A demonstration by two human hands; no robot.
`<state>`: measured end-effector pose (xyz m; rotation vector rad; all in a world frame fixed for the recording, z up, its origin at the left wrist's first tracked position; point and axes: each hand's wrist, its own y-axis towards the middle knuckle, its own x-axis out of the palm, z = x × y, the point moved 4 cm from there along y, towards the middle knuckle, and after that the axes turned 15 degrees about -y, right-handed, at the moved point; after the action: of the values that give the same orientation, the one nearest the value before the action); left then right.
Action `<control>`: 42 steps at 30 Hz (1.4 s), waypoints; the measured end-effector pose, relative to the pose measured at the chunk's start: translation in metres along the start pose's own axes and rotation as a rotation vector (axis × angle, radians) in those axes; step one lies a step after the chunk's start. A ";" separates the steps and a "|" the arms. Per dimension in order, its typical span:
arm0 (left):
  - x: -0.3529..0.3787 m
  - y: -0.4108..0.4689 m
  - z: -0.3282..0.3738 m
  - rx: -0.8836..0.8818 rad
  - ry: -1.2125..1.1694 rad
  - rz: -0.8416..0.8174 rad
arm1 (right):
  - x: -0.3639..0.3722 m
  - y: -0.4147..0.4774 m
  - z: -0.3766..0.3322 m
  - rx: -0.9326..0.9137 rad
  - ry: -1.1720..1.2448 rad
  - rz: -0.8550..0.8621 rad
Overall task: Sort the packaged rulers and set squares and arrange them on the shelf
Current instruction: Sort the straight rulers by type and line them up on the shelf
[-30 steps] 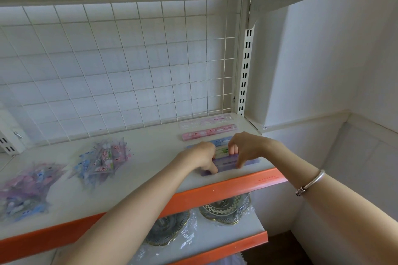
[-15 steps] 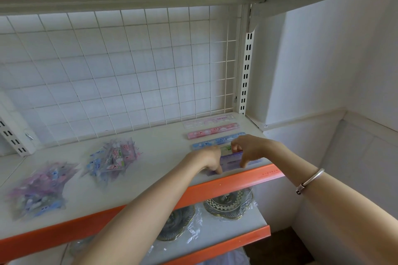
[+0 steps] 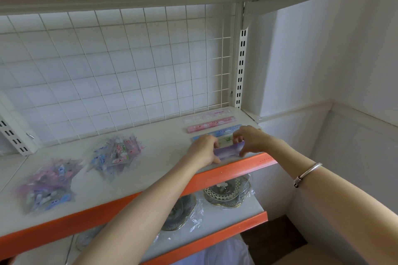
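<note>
left hand (image 3: 203,151) and right hand (image 3: 251,140) each pinch an end of purple ruler pack (image 3: 228,151) | shelf (image 3: 163,158) front edge, near right corner | pack seemingly tilted | bare room leftward

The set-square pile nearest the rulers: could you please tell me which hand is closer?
Left. The left hand is right of the pile; the right hand is farther right.

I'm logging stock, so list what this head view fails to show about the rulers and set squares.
Head view:
Purple ruler pack: ends covered by the left hand and right hand gripping it.
Green ruler: mostly behind that pack and the hands.
Left set-square pile and right set-square pile: blurred, count unreadable.
Print on the pink ruler: too small.
</note>
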<state>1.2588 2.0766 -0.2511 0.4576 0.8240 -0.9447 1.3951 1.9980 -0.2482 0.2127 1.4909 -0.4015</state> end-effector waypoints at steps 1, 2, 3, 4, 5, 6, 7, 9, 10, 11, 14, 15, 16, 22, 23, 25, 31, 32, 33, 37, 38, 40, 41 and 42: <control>0.000 -0.002 -0.001 -0.007 -0.021 0.007 | 0.000 -0.004 0.002 0.015 0.017 -0.005; 0.000 -0.003 -0.002 -0.016 -0.044 0.010 | 0.000 -0.008 0.004 0.028 0.037 -0.002; -0.001 -0.004 -0.002 -0.026 -0.069 0.012 | 0.001 -0.011 0.006 0.036 0.063 0.001; -0.002 -0.005 -0.003 -0.036 -0.097 0.014 | 0.002 -0.014 0.008 0.036 0.090 0.007; -0.002 -0.006 -0.004 -0.046 -0.121 0.016 | 0.004 -0.016 0.009 0.031 0.110 0.014; -0.003 -0.008 -0.005 -0.057 -0.140 0.020 | 0.005 -0.017 0.010 0.027 0.121 0.028; -0.004 -0.009 -0.006 -0.065 -0.154 0.027 | 0.005 -0.018 0.010 0.027 0.120 0.039; -0.004 -0.010 -0.008 -0.072 -0.173 0.042 | 0.006 -0.018 0.010 0.019 0.101 0.052; -0.004 -0.011 -0.008 -0.074 -0.175 0.048 | 0.006 -0.017 0.009 0.007 0.093 0.056; -0.004 -0.012 -0.009 -0.076 -0.172 0.051 | 0.006 -0.017 0.008 -0.004 0.088 0.054; -0.005 -0.012 -0.009 -0.069 -0.148 0.064 | 0.007 -0.015 0.004 -0.048 0.086 0.049; -0.005 -0.012 -0.009 -0.075 -0.146 0.070 | 0.008 -0.014 0.004 -0.057 0.089 0.048; -0.006 -0.012 -0.010 -0.083 -0.148 0.076 | 0.009 -0.013 0.005 -0.061 0.094 0.052; -0.005 -0.013 -0.018 -0.144 -0.154 0.118 | 0.013 -0.009 0.008 -0.097 0.155 0.097; -0.004 -0.013 -0.018 -0.151 -0.152 0.133 | 0.015 -0.010 0.008 -0.096 0.182 0.107; -0.002 -0.013 -0.018 -0.160 -0.152 0.167 | 0.018 -0.010 0.008 -0.097 0.221 0.129; 0.001 -0.014 -0.025 -0.175 -0.194 0.261 | 0.019 -0.003 0.014 -0.090 0.240 0.148; 0.002 -0.015 -0.026 -0.169 -0.208 0.274 | 0.020 -0.002 0.014 -0.090 0.250 0.147; 0.003 -0.016 -0.027 -0.165 -0.219 0.289 | 0.021 -0.002 0.015 -0.092 0.257 0.149; 0.010 -0.018 -0.027 -0.151 -0.222 0.353 | 0.023 0.000 0.015 -0.109 0.274 0.165; 0.012 -0.018 -0.026 -0.150 -0.218 0.371 | 0.023 0.000 0.014 -0.116 0.286 0.168; 0.015 -0.019 -0.023 -0.146 -0.209 0.405 | 0.024 0.001 0.011 -0.137 0.316 0.166; 0.016 -0.019 -0.022 -0.149 -0.211 0.418 | 0.024 0.001 0.009 -0.150 0.333 0.162; 0.017 -0.019 -0.022 -0.150 -0.217 0.426 | 0.025 0.001 0.007 -0.164 0.352 0.159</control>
<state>1.2394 2.0723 -0.2784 0.3731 0.5644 -0.5222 1.4029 1.9926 -0.2722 0.2792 1.8283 -0.1146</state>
